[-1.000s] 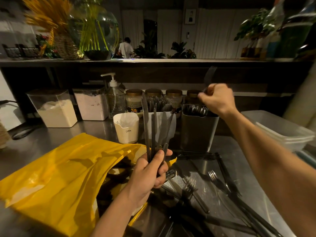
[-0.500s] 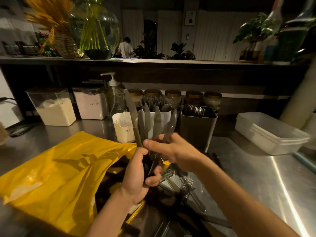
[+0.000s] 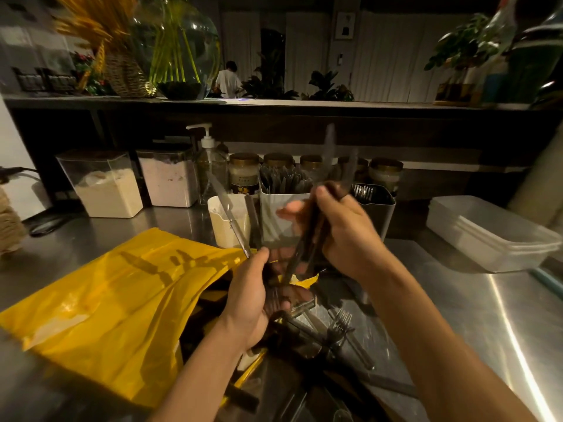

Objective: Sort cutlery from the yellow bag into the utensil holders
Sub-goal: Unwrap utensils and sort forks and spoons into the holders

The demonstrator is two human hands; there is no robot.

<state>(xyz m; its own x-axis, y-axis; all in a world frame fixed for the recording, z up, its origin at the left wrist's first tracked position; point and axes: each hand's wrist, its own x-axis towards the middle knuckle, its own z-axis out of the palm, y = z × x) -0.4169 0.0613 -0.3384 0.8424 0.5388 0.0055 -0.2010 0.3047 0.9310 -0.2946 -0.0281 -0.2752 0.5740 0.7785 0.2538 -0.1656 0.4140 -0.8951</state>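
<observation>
- One yellow bag (image 3: 115,306) lies flat on the counter (image 3: 487,315) at far left, mouth toward the hands, so cutlery can be drawn straight out.
- Left hand (image 3: 256,300) is wrapped tight round the handles of a bundle (image 3: 231,220) of knives, blades fanned upward, probably to keep one type together and easy to pick from.
- White cup (image 3: 217,226) and grey holder (image 3: 271,226) stand just behind the hands. The grey one already carries knives, so it looks like the bundle's target.
- Right hand (image 3: 347,229) is closed round a few blurred knives (image 3: 327,153), blades up, above the bundle; their count I cannot tell.
- Dark holder (image 3: 387,214), just right, keeps forks apart.
- Loose forks (image 3: 342,322) lie on the counter below the hands, outside the bag and unsorted.
</observation>
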